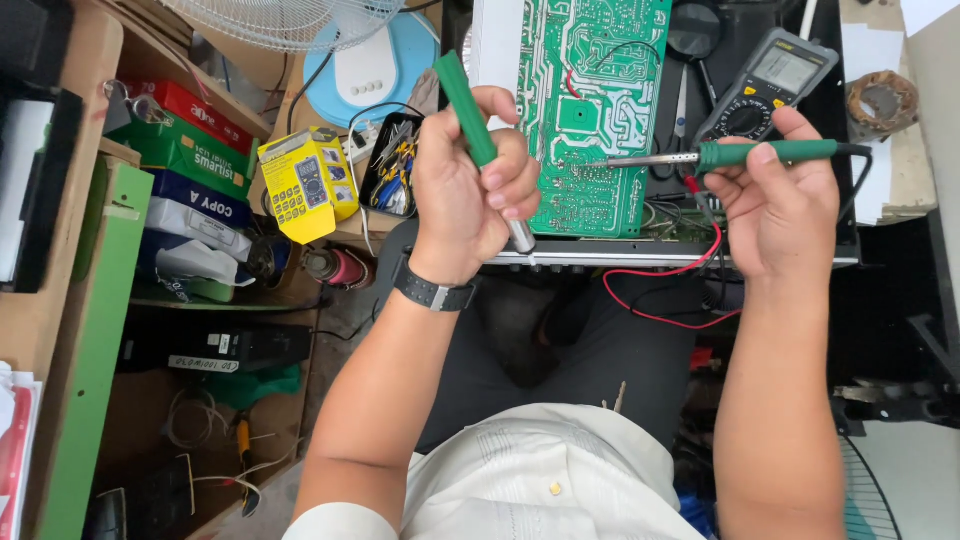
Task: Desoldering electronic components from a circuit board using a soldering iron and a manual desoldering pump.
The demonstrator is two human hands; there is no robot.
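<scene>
Pinching soldering iron [735, 154] in right hand [780, 215], left hand [470, 190] fisted around green desoldering pump [470, 110], above circuit board [590, 100]

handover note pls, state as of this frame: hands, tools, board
Left hand: fist around a green desoldering pump, metal tip down, near the board's lower left edge.
Right hand: holds a green soldering iron, its tip pointing left over the green circuit board, solder side up; whether it touches is unclear.
Multimeter lies right of the board, red lead trailing below.
Done: tools picked up.
Left: joints; nothing shows any reworked.
</scene>
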